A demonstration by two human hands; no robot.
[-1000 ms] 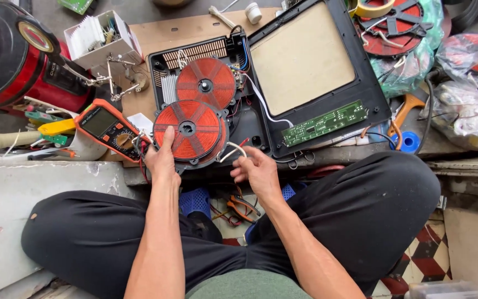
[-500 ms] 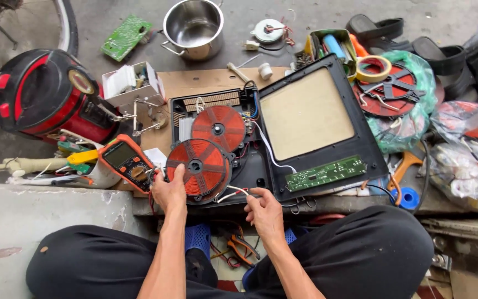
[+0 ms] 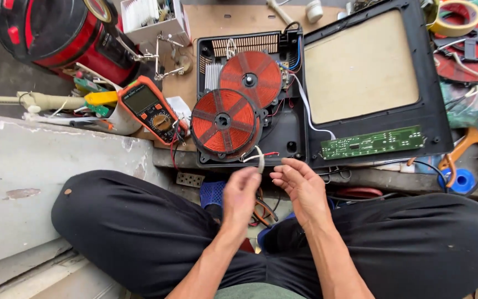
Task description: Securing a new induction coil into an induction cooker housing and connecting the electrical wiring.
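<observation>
**Hands lift off the coil and gather the loose leads**

Both hands have come back from the lower coil, where they lay a second ago, and now hover side by side just in front of the opened cooker. Left hand (image 3: 240,194) is loosely curled, its fingertips pinching a pale sleeved wire end (image 3: 260,159) that sticks up between the two hands. Right hand (image 3: 300,185) is half open, palm turned inward, fingers bent towards the same wire; whether it actually touches it cannot be told.

That wire, with a thin red one beside it, runs from the lower copper-red coil (image 3: 225,123), which sits tilted over the edge of the black cooker housing (image 3: 286,133). A second coil (image 3: 250,79) lies just behind it, inside the housing.

By the look of it, the lead is light and springy, stiff only in its sleeve, and best held by that sleeve near the tip. The coil itself is likely light but fragile: its fine windings should be left alone and the plastic frame gripped at the rim.

An orange multimeter (image 3: 150,108) lies to the left, a green circuit board (image 3: 373,142) to the right.
</observation>
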